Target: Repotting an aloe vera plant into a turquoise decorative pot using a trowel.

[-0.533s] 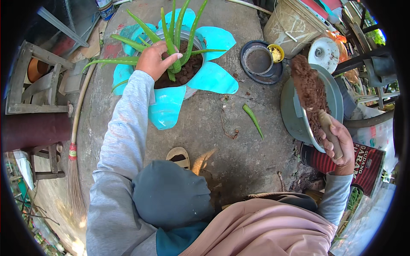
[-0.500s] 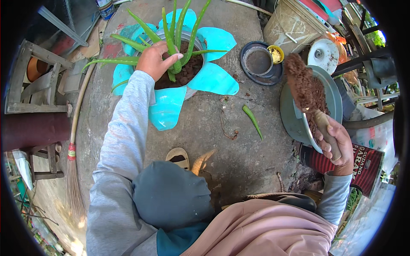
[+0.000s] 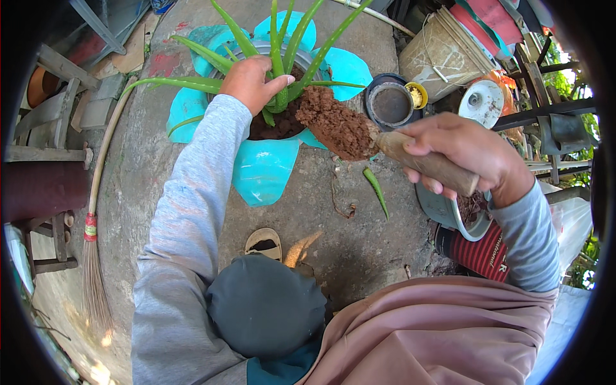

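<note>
Right grip (image 3: pixel 459 153) clamped on trowel (image 3: pixel 443 171) heaped with soil (image 3: pixel 337 125); left grip (image 3: pixel 250 83) clasping aloe (image 3: pixel 278 64); soil inside turquoise-petalled pot (image 3: pixel 263 170), grey bucket (image 3: pixel 435 204).

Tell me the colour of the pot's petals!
The petals are turquoise, clearest in the head view.

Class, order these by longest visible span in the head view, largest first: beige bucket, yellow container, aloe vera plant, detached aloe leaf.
1. Aloe vera plant
2. Beige bucket
3. Detached aloe leaf
4. Yellow container
</note>
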Demonstrator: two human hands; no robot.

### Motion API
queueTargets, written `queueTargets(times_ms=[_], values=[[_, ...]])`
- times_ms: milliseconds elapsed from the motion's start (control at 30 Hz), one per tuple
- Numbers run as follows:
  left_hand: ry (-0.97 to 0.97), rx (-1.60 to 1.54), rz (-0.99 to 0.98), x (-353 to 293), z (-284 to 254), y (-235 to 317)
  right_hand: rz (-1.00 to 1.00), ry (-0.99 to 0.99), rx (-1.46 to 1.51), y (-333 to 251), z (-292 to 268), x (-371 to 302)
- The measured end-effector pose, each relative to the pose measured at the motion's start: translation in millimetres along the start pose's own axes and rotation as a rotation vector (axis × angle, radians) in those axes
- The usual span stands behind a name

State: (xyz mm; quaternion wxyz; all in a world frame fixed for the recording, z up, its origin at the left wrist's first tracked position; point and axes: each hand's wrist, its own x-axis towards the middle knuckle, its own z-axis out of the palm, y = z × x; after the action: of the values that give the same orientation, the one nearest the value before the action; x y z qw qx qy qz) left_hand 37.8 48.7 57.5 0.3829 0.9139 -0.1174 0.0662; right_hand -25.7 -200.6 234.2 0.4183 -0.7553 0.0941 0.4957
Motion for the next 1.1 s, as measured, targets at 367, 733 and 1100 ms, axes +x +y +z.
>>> queueTargets(times_ms=[367, 733, 1100], values=[[0.016, -0.002, 0.053, 12.1, -1.4, -12.7, -0.276, 0.112, -0.096, -77.3, 20.2, 86.4], [0.01, 0.064, -0.015, 15.1, -8.3, -16.6, -1.076, 0.82, -0.639, -40.7, 67.3, 118.2], [0.026, 0.09, 0.032, 27.3, 11.9, -25.3, -0.968, 0.721, -0.8, -56.6, 64.7, 112.3]])
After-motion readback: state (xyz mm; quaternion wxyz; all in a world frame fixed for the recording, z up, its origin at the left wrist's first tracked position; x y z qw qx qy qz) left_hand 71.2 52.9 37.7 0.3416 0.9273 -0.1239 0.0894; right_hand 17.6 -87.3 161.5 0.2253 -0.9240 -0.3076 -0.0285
